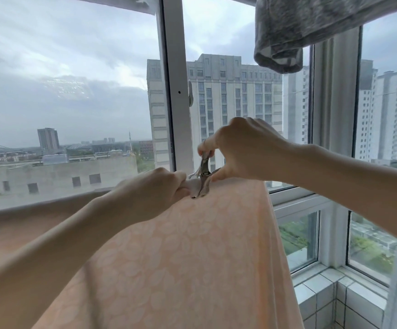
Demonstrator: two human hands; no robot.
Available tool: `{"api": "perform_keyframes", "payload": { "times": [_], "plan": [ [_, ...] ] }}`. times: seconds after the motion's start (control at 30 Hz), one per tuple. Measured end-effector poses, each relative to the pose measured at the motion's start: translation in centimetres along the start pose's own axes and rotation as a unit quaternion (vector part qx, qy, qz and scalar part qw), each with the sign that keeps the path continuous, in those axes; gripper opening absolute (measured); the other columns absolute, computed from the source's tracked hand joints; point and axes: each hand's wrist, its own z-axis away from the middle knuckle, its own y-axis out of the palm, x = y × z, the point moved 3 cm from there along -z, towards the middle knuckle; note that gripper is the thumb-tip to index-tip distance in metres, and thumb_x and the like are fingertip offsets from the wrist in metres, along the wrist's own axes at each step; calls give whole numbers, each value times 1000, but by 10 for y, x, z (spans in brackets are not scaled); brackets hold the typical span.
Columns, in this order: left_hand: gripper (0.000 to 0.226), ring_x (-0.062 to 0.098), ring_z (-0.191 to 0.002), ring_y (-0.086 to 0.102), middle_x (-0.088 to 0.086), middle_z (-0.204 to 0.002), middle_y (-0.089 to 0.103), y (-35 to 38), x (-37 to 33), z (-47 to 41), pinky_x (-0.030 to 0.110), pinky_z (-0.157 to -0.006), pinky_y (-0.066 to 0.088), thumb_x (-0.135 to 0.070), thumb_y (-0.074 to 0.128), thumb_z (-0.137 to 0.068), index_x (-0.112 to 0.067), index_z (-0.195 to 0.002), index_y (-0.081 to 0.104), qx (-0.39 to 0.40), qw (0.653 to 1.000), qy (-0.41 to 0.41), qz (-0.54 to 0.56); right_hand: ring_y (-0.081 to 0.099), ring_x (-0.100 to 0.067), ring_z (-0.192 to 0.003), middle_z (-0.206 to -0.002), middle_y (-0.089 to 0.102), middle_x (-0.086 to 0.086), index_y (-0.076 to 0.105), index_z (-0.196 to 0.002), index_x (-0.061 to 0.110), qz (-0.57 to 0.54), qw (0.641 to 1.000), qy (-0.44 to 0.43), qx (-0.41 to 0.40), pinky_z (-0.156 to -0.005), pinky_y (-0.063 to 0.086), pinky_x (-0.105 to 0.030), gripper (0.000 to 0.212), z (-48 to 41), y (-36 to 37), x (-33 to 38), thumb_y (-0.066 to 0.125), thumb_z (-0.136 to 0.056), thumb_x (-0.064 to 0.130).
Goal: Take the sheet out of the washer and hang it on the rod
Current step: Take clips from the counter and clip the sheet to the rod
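Note:
A peach sheet with a pale round pattern hangs over a rod that is hidden under its top fold, and it drapes down toward me. My left hand grips the fold of the sheet at the top. Just to its right, my right hand pinches a metal clip whose jaws sit over the sheet's top edge. The washer is not in view.
A white window frame stands directly behind the hands, with tall buildings outside. A grey towel hangs from above at the upper right. A tiled sill runs along the lower right corner.

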Motion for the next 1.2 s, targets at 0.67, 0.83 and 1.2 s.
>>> {"api": "perform_keyframes", "payload": {
  "times": [0.67,0.83,1.2],
  "plan": [
    [30,15,-60,52,-7,-82,64,-6,-5,13,29,-55,37,-50,36,-98,-24,-97,50,-75,991,17,-106,61,-15,-91,-136,50,-3,31,-146,17,-16,998,-52,-43,-72,46,-26,63,23,13,9,58,-93,39],
    [22,13,-69,50,-11,-90,57,-18,1,42,29,-60,36,-46,44,-97,-26,-102,52,-86,988,-21,-123,58,-20,-106,-118,59,-1,44,-132,15,7,993,-64,-97,-81,52,-35,42,42,-5,27,51,-95,34],
    [39,24,-99,62,-7,-118,58,-53,56,144,37,-77,49,-41,54,-94,-29,-132,51,-97,988,-113,-42,56,-19,-110,-114,62,-5,52,-127,12,-22,993,-69,-97,-89,50,-32,40,68,-12,84,49,-96,36]
  ]
}}
